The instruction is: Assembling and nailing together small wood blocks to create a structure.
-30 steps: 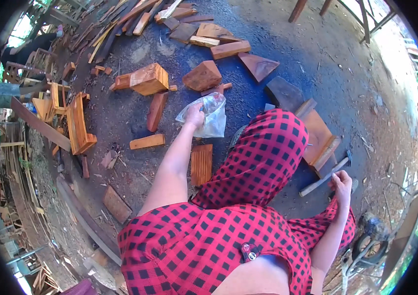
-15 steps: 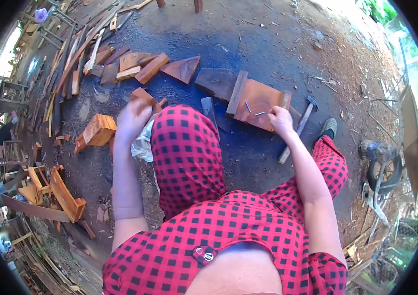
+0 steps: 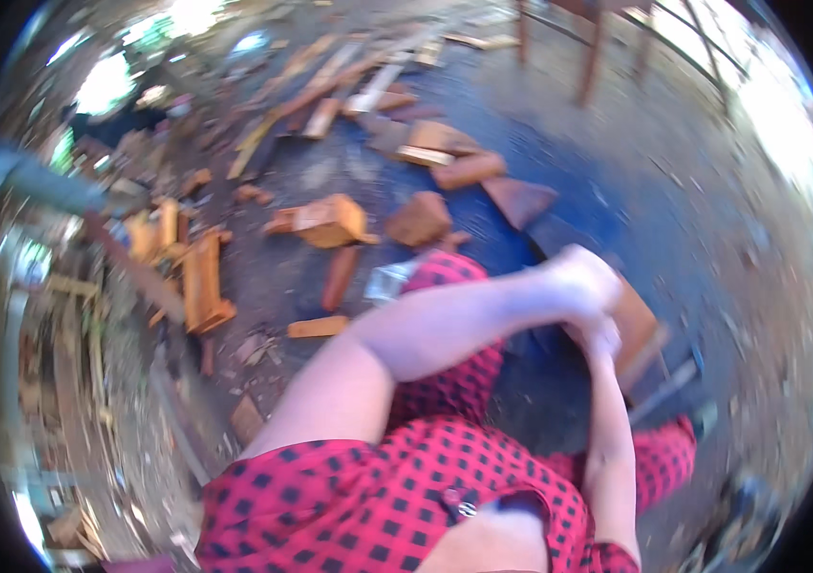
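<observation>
My left hand (image 3: 580, 285) reaches across to the right, over a reddish-brown wooden board (image 3: 638, 323). Close below it is my right hand (image 3: 599, 338), at the board's near side; the two overlap or touch. Motion smears the fingers of both, so whatever they may hold cannot be made out. The board lies on the ground, largely covered by my hands. A hammer (image 3: 672, 387) rests just past its near right edge. Against the board's far left side, a dark wood piece (image 3: 559, 236) shows in part.
Wood blocks (image 3: 420, 220) and an orange-brown jointed wooden piece (image 3: 330, 222) lie to the left. Clear plastic (image 3: 386, 284) sits by my bent knee. Farther left stands an orange wooden frame piece (image 3: 204, 284). Long offcuts (image 3: 330, 72) are heaped at the back.
My left hand has left the wood block on the left and crossed to my right hand. The view has swung left, blurring the scene. The two small blue sticks on the board no longer show.
</observation>
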`<action>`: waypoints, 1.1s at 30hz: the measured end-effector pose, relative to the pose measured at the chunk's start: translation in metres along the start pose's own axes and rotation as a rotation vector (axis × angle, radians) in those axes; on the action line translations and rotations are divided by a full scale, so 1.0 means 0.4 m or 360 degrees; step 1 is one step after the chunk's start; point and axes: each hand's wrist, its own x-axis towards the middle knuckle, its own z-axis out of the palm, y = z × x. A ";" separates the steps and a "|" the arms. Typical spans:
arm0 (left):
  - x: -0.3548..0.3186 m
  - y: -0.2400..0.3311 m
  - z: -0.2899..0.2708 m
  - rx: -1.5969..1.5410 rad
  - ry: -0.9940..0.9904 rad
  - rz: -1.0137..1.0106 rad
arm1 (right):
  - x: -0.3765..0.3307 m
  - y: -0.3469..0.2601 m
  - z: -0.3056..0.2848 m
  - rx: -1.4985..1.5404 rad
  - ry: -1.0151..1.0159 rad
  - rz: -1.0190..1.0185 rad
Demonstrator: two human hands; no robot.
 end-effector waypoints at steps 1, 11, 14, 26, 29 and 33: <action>0.037 0.008 0.014 -0.0050 0.0040 0.0080 | -0.003 -0.003 -0.015 0.0014 -0.0051 0.0047; 0.037 -0.005 0.028 0.0034 0.0222 -0.0084 | 0.095 0.032 0.129 0.0570 0.0223 0.0093; 0.078 -0.006 0.025 -0.0080 0.0188 0.0022 | 0.020 0.101 0.014 -0.0031 -0.0070 -0.0085; 0.109 -0.079 -0.015 -0.0652 0.0589 -0.0212 | -0.061 -0.042 -0.294 0.2506 0.0266 0.0119; 0.159 -0.044 0.014 -0.0908 0.0463 -0.0098 | -0.123 -0.043 -0.369 0.2565 0.0293 0.0044; 0.136 0.058 0.034 -0.1718 0.0127 0.0000 | -0.228 -0.042 -0.437 0.2610 0.0235 0.0023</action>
